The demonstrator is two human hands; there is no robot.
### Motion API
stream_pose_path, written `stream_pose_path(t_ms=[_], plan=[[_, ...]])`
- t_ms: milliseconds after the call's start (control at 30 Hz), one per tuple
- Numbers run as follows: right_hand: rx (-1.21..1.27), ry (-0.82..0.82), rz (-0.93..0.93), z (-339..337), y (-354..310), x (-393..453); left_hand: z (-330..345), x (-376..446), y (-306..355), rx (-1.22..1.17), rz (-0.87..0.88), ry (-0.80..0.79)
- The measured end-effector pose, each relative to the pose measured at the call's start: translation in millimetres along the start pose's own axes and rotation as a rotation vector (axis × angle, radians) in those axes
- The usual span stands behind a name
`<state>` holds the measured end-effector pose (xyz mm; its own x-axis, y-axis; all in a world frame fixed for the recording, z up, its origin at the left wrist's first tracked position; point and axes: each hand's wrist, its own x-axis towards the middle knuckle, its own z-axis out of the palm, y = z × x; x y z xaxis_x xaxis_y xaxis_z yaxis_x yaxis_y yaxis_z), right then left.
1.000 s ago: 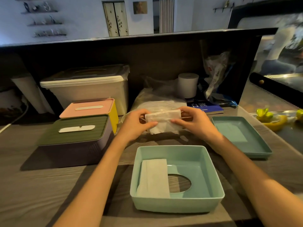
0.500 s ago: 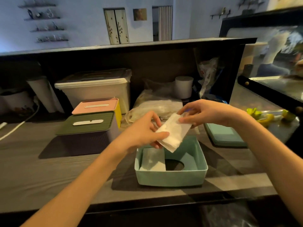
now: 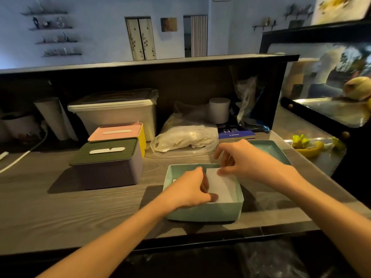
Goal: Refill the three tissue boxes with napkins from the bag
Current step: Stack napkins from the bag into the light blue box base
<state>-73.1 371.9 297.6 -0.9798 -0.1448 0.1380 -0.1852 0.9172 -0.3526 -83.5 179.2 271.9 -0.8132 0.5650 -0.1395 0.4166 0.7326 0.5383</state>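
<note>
An open teal tissue box (image 3: 204, 212) stands on the counter in front of me. A white folded napkin (image 3: 221, 187) lies inside it on the right side. My left hand (image 3: 190, 189) reaches into the box and pinches the napkin's near left edge. My right hand (image 3: 241, 159) pinches its far edge over the box's back rim. The clear plastic bag of napkins (image 3: 186, 139) lies behind the box. Two closed tissue boxes sit to the left: a purple one with a green lid (image 3: 108, 163) and a yellow one with a pink lid (image 3: 118, 132).
The teal lid (image 3: 273, 147) lies to the right behind my right hand. A white storage bin (image 3: 114, 111), a paper roll (image 3: 219, 110) and a blue book (image 3: 234, 132) line the back wall. A glass display case (image 3: 325, 109) stands on the right.
Both hands brought the napkin down from above the bag into the right side of the teal box. The camera drew back and up.
</note>
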Motion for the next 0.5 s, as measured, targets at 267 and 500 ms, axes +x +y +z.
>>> stream_pose_path(t_ms=[267, 500], plan=[[-0.059, 0.107, -0.059, 5.2, 3.8, 1.1, -10.6, 5.6, -5.8, 0.043, 0.029, -0.012], [0.209, 0.232, -0.056, 8.3, 15.5, 35.2, -37.3, 13.8, -11.8, -0.03, 0.11, 0.006]])
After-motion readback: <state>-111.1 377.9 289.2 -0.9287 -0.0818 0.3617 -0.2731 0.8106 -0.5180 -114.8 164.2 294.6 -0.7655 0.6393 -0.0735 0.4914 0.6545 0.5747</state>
